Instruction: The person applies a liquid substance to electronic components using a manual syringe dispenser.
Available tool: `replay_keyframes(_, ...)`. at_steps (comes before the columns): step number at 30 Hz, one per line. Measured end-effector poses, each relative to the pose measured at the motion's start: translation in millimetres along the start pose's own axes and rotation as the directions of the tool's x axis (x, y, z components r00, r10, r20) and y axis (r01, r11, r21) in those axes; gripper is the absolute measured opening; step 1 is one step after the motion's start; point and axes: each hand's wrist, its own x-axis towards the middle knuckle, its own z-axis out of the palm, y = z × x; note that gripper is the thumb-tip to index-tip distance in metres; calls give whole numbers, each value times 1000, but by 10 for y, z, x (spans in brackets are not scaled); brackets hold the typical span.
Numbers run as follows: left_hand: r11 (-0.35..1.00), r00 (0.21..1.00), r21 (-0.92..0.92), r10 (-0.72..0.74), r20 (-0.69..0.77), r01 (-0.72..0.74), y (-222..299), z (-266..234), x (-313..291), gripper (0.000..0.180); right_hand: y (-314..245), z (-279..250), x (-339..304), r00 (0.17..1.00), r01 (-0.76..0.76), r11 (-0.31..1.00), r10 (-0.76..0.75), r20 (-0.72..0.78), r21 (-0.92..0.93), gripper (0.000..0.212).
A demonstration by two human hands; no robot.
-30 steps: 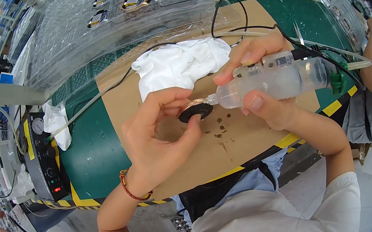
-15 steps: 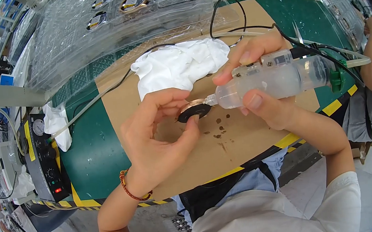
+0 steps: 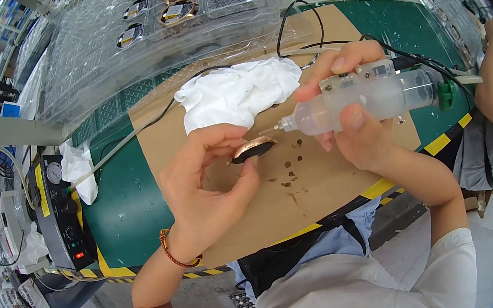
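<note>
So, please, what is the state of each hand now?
Left hand: closed, pinching a round black-and-gold piece between thumb and fingers.
Right hand: closed, holding a large translucent syringe.

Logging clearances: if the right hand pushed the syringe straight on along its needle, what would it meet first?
Probably the fingers of the left hand, beyond the needle; depth is unclear, so the gold-rimmed disc pinched there, slightly lower in view, could come first.

At centre, the disc (image 3: 255,151) is gold and black, the cloth (image 3: 239,96) white, the cardboard (image 3: 303,209) brown, dark-spotted; lower right, tape (image 3: 378,188) striped yellow and black.
</note>
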Motion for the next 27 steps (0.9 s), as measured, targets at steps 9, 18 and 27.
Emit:
replay_keyframes(9,997,989,41,70,-131,-65,76,-92,131,38,85,-47,119,991,7,989,-27,-132,-151,29)
replay_keyframes(18,987,896,-157,100,433,-35,1102,680,1407,32,174,-62,101,972,226,944,-205,112,-239,30)
replay_keyframes(27,976,608,64,-181,773,209,808,2945,2038,30,287,-189,88,780,579,686,-307,544,-442,52)
